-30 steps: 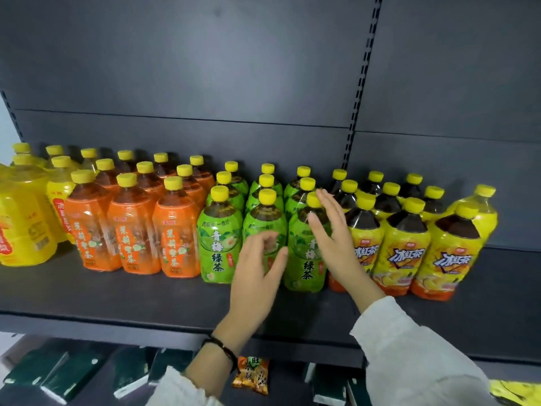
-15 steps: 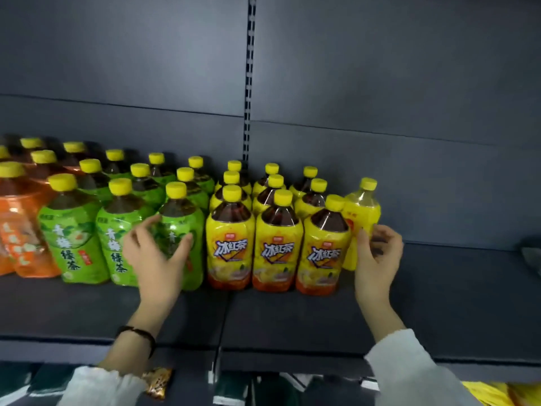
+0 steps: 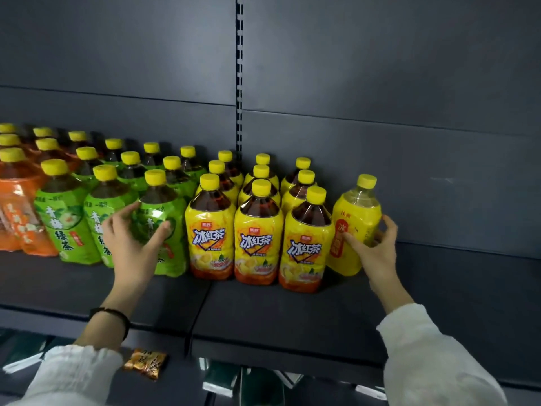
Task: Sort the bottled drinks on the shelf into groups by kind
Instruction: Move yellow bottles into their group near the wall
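Your left hand cups glossy green bottle, front half hidden; right hand wraps smooth yellow bottle.

Dim, soft light pools on the grey back panel; the leftmost orange bottles blur and bend.
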### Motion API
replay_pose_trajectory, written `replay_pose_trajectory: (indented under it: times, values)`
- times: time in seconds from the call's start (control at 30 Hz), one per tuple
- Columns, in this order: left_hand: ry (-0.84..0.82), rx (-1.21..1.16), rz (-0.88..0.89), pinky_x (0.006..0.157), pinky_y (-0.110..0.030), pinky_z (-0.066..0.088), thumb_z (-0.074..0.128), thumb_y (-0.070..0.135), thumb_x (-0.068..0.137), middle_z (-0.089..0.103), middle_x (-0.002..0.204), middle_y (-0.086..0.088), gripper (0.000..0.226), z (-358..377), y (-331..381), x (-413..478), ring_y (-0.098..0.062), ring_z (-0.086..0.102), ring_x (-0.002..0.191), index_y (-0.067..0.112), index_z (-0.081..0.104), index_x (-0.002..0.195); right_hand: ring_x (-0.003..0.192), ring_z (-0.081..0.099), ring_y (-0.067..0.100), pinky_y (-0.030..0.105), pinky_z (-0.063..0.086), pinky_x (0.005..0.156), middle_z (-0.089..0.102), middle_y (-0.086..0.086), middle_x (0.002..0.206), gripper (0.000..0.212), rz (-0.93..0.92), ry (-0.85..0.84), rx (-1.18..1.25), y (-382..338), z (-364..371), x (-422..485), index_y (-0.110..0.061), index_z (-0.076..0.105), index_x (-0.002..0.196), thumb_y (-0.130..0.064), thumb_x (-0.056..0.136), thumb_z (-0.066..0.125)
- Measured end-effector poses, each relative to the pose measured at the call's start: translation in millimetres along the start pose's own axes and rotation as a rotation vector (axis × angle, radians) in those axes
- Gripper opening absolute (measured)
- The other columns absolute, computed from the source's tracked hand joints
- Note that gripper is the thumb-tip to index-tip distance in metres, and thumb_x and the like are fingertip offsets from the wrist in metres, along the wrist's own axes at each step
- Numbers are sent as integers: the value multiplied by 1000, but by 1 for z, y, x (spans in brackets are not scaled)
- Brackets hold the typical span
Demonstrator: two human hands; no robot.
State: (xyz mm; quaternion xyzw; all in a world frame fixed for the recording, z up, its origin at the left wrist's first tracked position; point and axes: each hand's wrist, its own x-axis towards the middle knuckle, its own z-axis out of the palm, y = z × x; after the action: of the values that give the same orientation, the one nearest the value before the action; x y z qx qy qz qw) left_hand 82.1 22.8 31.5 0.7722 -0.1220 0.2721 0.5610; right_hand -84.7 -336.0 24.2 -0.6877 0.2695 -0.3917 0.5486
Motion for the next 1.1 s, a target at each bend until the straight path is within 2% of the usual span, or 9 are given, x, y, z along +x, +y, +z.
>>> replay_pose_trajectory:
  times: [0.1, 0.17, 0.3, 0.5, 0.63, 0.7, 0.83, 0.97, 1.1]
  values:
    - [14, -16, -20, 100, -28, 28, 75, 22, 81, 36, 136, -16, 61, 1, -1, -1, -26, 36, 127, 14, 45, 133, 119, 47, 17, 48, 48, 96, 44, -7, 127, 90, -6, -43, 22, 1, -20, -25, -39, 28, 139, -26, 69, 83]
    - [39, -34, -29, 103, -32, 31, 74, 23, 81, 36, 135, -15, 60, 3, -2, -2, -27, 37, 127, 16, 45, 133, 119, 50, 18, 47, 51, 92, 48, -6, 130, 97, 12, -89, 52, -2, -31, -43, -42, 32, 136, -42, 55, 87]
    - [64, -84, -40, 107, -40, 35, 71, 25, 84, 34, 125, 0, 56, 6, 1, -5, -26, 41, 125, 18, 46, 134, 110, 58, 10, 30, 55, 74, 57, -10, 122, 105, 13, -203, 115, -14, -41, -80, -52, 42, 120, -64, 27, 88]
    - [25, -251, -121, 105, -44, 41, 64, 36, 89, 44, 134, -3, 47, -4, 2, -11, -14, 44, 125, 21, 48, 130, 105, 60, 3, 23, 55, 73, 62, -14, 115, 81, -37, -301, 117, -30, -22, -128, -49, 46, 117, -36, 50, 90]
    - [-53, -497, -133, 94, -38, 49, 66, 32, 87, 53, 121, 1, 39, -12, 19, -39, -19, 54, 116, 26, 50, 122, 106, 60, -1, 25, 55, 80, 61, -13, 119, 82, -74, -399, 122, -34, 15, -146, -46, 46, 123, -30, 54, 86]
    - [-273, -547, -96, 89, -32, 50, 69, 46, 78, 58, 119, 3, 47, -18, 30, -61, -14, 58, 112, 33, 51, 119, 109, 58, -3, 24, 54, 84, 60, -15, 122, 86, -80, -448, 147, -35, 37, -153, -46, 44, 128, -30, 54, 86]
    - [-760, -556, -98, 92, -24, 49, 69, 69, 66, 55, 132, 14, 83, -20, 44, -88, -5, 53, 121, 37, 38, 136, 106, 58, -8, 13, 51, 77, 60, -21, 119, 82, -107, -544, 207, -44, 78, -171, -48, 46, 122, -24, 55, 86]
    - [-657, -653, -209, 76, -23, 54, 80, 67, 49, 70, 112, 13, 90, -39, 38, -76, -11, 67, 103, 31, 47, 125, 112, 57, -3, 16, 51, 83, 60, -17, 125, 83, -137, -666, 214, -50, 122, -184, -42, 46, 128, -21, 61, 89]
    - [-536, -650, -209, 76, -30, 55, 84, 63, 47, 69, 115, -2, 93, -79, 6, -45, -24, 67, 104, 27, 50, 126, 115, 56, -3, 21, 52, 87, 59, -19, 126, 77, -126, -875, 215, -62, 175, -192, -49, 42, 128, -24, 68, 84]
